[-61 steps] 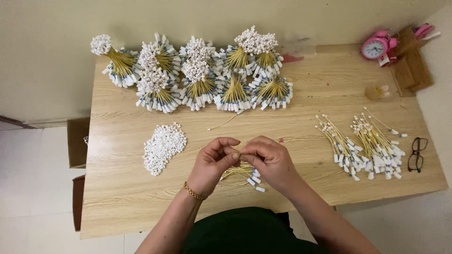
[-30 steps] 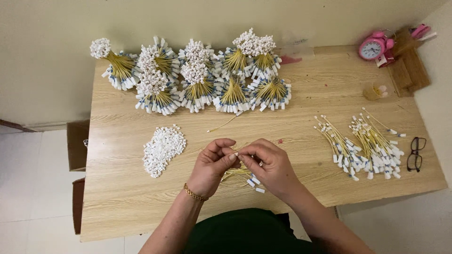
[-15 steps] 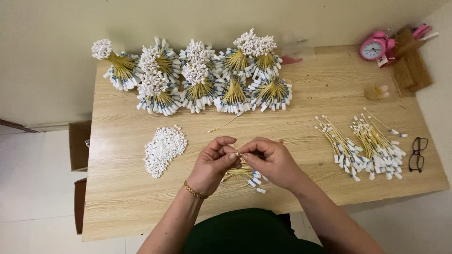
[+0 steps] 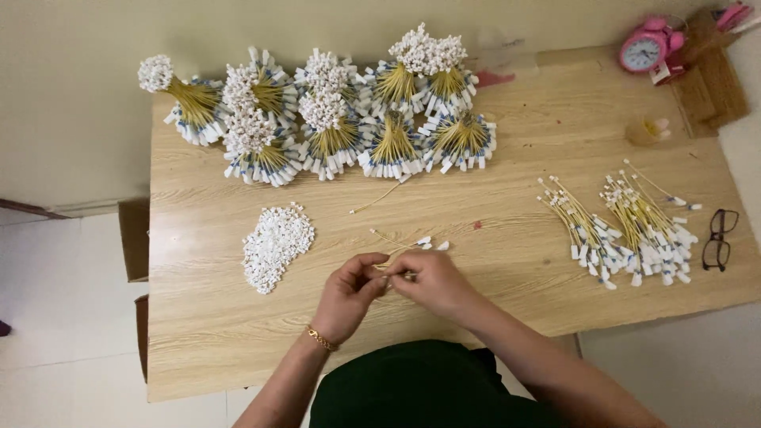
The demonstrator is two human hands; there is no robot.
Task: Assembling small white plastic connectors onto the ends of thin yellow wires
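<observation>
1. A thin yellow stick (image 4: 394, 273) is being pinched between the left hand (image 4: 351, 295) and the right hand (image 4: 430, 282), low over the near middle of the tabletop (image 4: 507, 150); both hands are being held narrow, fingertips closed on the stick.
2. Compared with a moment ago, the hands are being kept in nearly the same spot and pose, so the same small piece of fingertip work is judged to be going on.
3. A few loose sticks (image 4: 412, 242) with white ends are being left just beyond the hands.
4. A heap of small white caps (image 4: 275, 244) is being kept to the left, near the left hand.
5. Two loose piles of tagged sticks (image 4: 622, 226) are being stored to the right, beside a pair of glasses (image 4: 719, 239).
6. Tied bundles (image 4: 333, 119) are being stacked along the far edge, and a pink clock (image 4: 646, 49) is being kept in the far right corner.
</observation>
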